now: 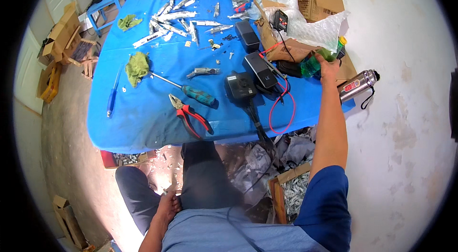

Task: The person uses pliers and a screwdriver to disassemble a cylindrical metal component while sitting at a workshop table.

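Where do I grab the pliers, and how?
Probably best by both red handles, coming from the near edge of the blue table. The pliers lie with their handles spread and pointing toward that edge and to the right, while the metal nose points away to the left.

Steel flask (364, 80): red label (352, 86), print too small to read.

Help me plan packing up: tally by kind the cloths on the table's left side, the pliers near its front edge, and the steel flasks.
Green cloths: 2
Red-handled pliers: 1
Steel flask: 1
Total: 4
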Available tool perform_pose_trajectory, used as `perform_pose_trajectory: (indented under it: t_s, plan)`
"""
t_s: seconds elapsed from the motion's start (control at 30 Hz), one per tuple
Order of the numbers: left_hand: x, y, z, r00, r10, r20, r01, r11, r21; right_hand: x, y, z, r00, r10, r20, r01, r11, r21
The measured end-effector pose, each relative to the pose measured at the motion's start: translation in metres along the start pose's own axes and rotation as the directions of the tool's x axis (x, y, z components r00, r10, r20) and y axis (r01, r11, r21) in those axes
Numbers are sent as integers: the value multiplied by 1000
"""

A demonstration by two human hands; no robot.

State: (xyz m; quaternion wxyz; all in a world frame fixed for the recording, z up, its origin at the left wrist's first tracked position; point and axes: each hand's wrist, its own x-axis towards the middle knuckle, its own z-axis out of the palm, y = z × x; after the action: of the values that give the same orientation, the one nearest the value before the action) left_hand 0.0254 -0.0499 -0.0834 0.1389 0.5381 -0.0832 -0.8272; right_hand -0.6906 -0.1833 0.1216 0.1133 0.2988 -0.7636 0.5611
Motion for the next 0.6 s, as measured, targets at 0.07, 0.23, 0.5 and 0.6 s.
perform_pose_trajectory:
  t_s: [0.07, 0.23, 0.5, 0.6]
  plan:
    - [7, -3, 2, 999, 18, -51, -15, 998, 55, -14, -11, -5, 983, -120, -140, 99, 984, -151]
    - [18, -5, 6, 992, 115, -60, -104, 982, 154, -70, -44, -64, 990, -138, 16, 136, 985, 104]
    - [8, -11, 20, 943, 320, -90, -276, 905, 322, -197, -126, -86, 935, -177, 307, 182, 983, 11]
    - [0, -4, 21, 959, 270, -82, -236, 927, 291, -224, -158, -82, 849, -124, 514, 154, 988, -16]
